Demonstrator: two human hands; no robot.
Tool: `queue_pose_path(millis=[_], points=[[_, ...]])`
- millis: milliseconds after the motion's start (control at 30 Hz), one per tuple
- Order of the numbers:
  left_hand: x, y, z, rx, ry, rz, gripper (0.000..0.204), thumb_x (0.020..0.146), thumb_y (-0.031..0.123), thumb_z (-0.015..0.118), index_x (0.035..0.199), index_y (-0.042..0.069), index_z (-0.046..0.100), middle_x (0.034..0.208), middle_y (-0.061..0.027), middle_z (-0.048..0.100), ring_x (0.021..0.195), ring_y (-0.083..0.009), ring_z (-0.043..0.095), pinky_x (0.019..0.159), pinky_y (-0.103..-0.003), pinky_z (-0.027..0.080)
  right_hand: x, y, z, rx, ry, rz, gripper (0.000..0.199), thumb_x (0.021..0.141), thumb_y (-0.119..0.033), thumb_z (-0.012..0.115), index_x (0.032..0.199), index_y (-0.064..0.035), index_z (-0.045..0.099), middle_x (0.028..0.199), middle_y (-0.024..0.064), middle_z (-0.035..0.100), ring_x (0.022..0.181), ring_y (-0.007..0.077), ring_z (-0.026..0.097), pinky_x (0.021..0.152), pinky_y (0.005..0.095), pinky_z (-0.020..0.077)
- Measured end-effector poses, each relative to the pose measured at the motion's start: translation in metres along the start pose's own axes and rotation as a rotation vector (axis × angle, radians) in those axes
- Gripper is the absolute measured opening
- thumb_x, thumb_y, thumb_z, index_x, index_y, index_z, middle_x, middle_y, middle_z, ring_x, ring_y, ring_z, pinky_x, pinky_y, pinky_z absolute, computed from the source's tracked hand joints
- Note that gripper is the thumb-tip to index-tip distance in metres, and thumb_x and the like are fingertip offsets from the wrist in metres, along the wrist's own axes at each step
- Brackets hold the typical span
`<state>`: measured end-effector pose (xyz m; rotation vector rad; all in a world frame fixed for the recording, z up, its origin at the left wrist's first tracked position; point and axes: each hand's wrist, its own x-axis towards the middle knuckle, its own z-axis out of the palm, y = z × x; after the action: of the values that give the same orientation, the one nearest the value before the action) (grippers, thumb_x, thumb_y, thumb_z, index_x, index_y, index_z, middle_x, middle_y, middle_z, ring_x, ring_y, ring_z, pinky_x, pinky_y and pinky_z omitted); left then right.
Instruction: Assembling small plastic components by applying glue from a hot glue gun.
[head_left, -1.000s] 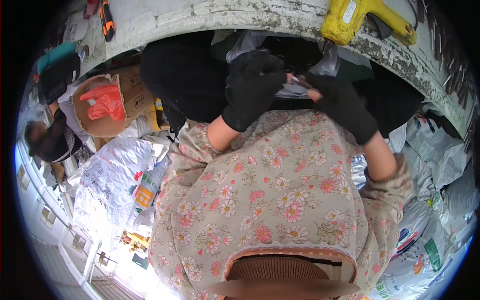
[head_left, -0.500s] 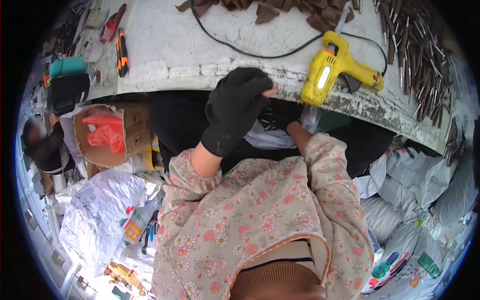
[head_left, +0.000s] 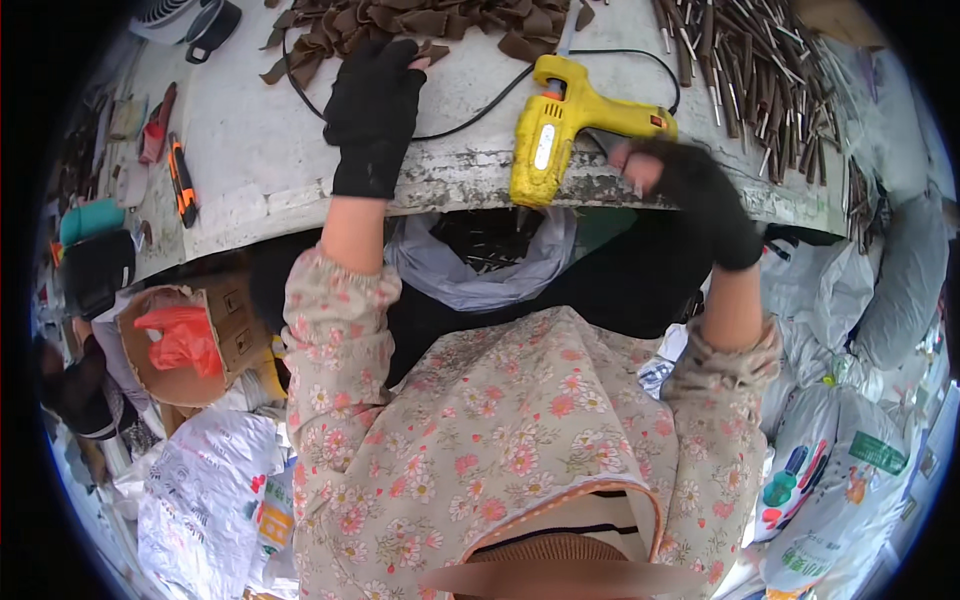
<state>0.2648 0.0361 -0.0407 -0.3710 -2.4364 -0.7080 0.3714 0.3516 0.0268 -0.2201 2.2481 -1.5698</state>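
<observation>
My left hand (head_left: 375, 115), in a black glove with bare fingertips, reaches over the table to the near edge of a pile of thin brown pieces (head_left: 470, 18). Its fingers are curled and closed; one brown piece lies against the fingertips, and what they grip is hidden. Near the table's front edge lies a yellow hot glue gun (head_left: 570, 125), a pale glue stick in its rear and its nozzle over the edge. My right hand (head_left: 700, 190), gloved the same way, is beside its trigger and handle, blurred by motion, so the finger state is unclear.
A white plastic bag (head_left: 450, 285) with dark slender sticks sits at my lap. More brown sticks (head_left: 740, 75) are heaped at the far right. An orange-black utility knife (head_left: 182, 182) lies left. A black cable crosses the table. A cardboard box (head_left: 220, 325) and stuffed bags (head_left: 830, 480) flank me.
My left hand has gone forward to the brown pile. My right hand has come up from the lap bag to the glue gun's handle. The view has shifted, uncovering the bag.
</observation>
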Motion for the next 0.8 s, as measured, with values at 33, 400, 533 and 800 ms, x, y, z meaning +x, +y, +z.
queue_pose_path(millis=[33,400,533,800], points=[[-0.008,0.007,-0.007,-0.096,0.032,-0.02,0.022,0.074,0.015,0.069,0.095,0.008,0.064,0.095,-0.0123,0.062,0.082,-0.0302,0.061,0.071,-0.038,0.049,0.02,0.006,-0.019,-0.117,0.243,0.11,0.034,0.083,-0.027,0.065,0.106,-0.0027,0.066,0.088,0.0051,0.067,0.081,0.0091,0.059,0.074,0.0267,0.0479],[-0.123,0.082,-0.071,-0.942,-0.091,-0.577,0.021,0.078,-0.006,0.064,0.098,0.0,0.059,0.095,-0.0077,0.062,0.083,-0.0122,0.061,0.075,-0.025,0.049,0.178,0.043,-0.139,-1.292,0.698,0.185,0.036,0.078,-0.018,0.064,0.11,-0.0036,0.059,0.106,0.0188,0.061,0.097,0.0322,0.059,0.082,0.0426,0.0475],[-0.151,0.092,-0.078,-1.113,-0.394,-0.983,0.02,0.078,0.001,0.067,0.097,-0.003,0.062,0.079,-0.0066,0.064,0.067,-0.0104,0.06,0.06,-0.021,0.047,0.147,0.043,-0.132,-1.203,0.683,-0.068,0.035,0.082,-0.015,0.059,0.116,-0.0054,0.056,0.108,0.0143,0.062,0.097,0.0268,0.06,0.081,0.0382,0.0486],[-0.157,0.109,-0.051,-1.241,-0.438,-1.018,0.02,0.083,0.006,0.063,0.1,-0.003,0.06,0.078,-0.0092,0.065,0.064,-0.012,0.061,0.052,-0.022,0.046,0.038,0.043,-0.041,-0.294,0.567,-0.355,0.039,0.09,-0.01,0.051,0.128,-0.0067,0.046,0.113,0.0088,0.06,0.099,0.0197,0.061,0.081,0.0319,0.0503]])
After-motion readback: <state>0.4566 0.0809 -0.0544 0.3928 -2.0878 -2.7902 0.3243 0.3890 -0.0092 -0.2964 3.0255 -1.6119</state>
